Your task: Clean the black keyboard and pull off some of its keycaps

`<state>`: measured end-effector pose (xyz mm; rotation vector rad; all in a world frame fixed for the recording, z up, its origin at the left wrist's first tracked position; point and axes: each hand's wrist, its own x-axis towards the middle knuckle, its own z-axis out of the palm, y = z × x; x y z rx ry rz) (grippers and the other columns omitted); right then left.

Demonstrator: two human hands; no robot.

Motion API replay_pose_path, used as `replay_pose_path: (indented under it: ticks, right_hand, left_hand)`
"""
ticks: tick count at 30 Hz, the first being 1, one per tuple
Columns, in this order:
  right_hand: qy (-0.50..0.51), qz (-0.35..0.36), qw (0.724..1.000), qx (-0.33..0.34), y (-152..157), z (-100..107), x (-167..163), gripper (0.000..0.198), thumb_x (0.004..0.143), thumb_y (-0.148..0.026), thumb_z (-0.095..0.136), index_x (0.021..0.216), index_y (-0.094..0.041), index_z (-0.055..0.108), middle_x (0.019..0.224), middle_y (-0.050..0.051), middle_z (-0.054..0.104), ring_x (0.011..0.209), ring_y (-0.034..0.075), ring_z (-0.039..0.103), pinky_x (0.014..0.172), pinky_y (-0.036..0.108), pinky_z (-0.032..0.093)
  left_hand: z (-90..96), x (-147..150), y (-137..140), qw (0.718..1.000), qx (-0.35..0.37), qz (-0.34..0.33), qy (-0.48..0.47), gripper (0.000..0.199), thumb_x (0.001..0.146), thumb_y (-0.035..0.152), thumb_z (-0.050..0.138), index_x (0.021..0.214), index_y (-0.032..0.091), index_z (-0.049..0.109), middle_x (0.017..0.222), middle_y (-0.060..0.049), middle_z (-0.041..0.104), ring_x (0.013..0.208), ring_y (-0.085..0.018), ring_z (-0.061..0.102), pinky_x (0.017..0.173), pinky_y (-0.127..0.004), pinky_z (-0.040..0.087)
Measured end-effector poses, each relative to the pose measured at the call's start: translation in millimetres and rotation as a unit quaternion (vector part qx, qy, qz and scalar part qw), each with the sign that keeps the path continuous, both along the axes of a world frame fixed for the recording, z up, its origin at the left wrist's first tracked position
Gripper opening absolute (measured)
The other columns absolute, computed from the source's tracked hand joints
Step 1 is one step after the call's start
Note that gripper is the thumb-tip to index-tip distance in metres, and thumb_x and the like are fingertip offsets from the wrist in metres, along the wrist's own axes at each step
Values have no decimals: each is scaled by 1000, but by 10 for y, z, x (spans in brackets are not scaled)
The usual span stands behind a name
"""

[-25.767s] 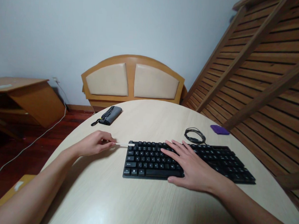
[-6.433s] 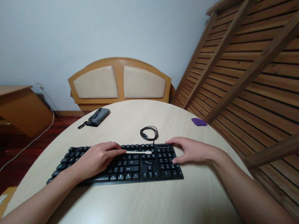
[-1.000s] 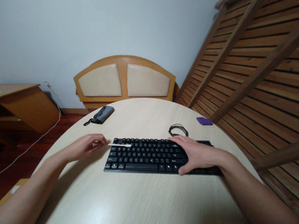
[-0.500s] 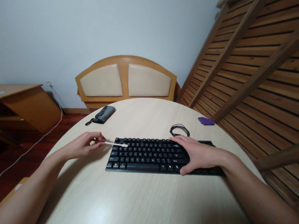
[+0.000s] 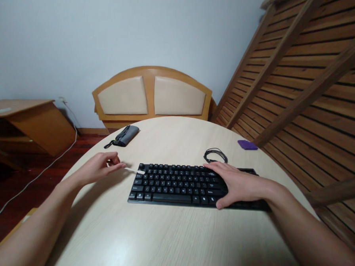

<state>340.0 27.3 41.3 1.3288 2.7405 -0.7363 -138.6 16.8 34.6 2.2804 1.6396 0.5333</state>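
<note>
Drawn leftward along the keys since the earlier frame, the brush (image 5: 141, 172) now has its head at the far left corner of the keyboard (image 5: 171, 184). Left hand (image 5: 102, 166) fingers pinch its handle; right hand (image 5: 241, 186) fingers lie open, spread over the keyboard's right part. On the worktop (image 5: 172, 240), a coiled cable (image 5: 216, 150) sits beyond, the pouch (image 5: 127, 135) far left, a purple cloth (image 5: 247, 145) far right.

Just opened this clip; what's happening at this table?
A person's left hand holds a thin white stick with a flattened head, over the far-left keys of a black rectangular keyboard; contact is unclear. The right hand lies spread across the keyboard's right part, thumb at its near edge. Behind sit a coiled black cable, a grey-and-black pouch and a flat purple item.
</note>
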Motion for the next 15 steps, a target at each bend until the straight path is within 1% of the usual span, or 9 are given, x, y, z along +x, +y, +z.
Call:
replay_pose_path:
  ticks: [6, 15]
  right_hand:
    - [-28, -5, 1000, -6, -6, 23, -4, 121, 55, -59, 85, 156, -19, 32, 155, 16, 38, 143, 41, 32, 120, 54, 27]
    - [-7, -4, 1000, -2, 6, -3, 20, 122, 53, -60, 86, 156, -21, 34, 153, 16, 41, 141, 44, 34, 118, 58, 28]
  left_hand:
    - [-5, -38, 21, 999, -11, 31, 13, 50, 84, 67, 59, 75, 19, 64, 74, -5, 68, 65, -19, 61, 58, -28, 44]
    - [-49, -180, 46, 999, -2, 38, 13, 46, 85, 63, 60, 71, 19, 61, 71, -3, 67, 64, -18, 59, 59, -28, 43]
